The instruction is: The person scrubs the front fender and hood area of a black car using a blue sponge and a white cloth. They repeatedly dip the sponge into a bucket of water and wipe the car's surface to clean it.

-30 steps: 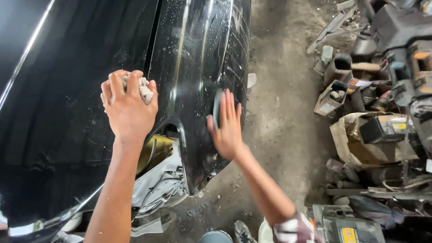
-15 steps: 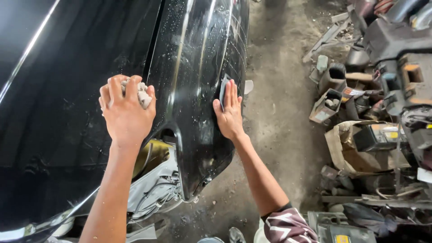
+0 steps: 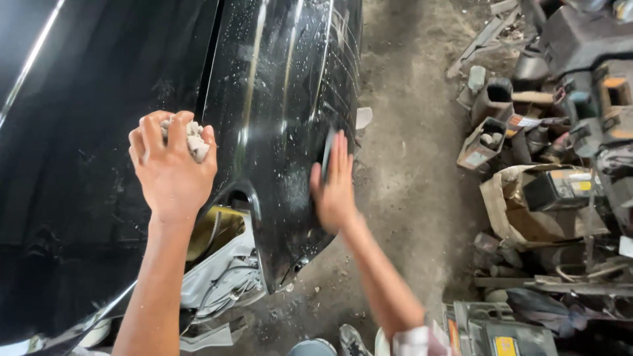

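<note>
My left hand (image 3: 173,173) rests on the black car bonnet (image 3: 79,171), fingers closed around a crumpled grey-white rag (image 3: 196,140). My right hand (image 3: 335,188) lies flat against the wet, scratched black wing panel (image 3: 277,86), pressing a thin dark sanding sheet (image 3: 326,146) under its fingertips. This hand is blurred with motion. Water drops cover the panel around it.
Below my left wrist gapes the empty headlamp opening (image 3: 221,237) with grey and yellow parts inside. Bare dirt floor (image 3: 409,171) runs alongside the car. Piled scrap parts, boxes and batteries (image 3: 560,145) fill the right side. A shoe (image 3: 353,339) shows at the bottom.
My right hand has slid along the wing panel, up and then back down, still rubbing with the dark sheet. My left hand stays on the bonnet with the rag.
</note>
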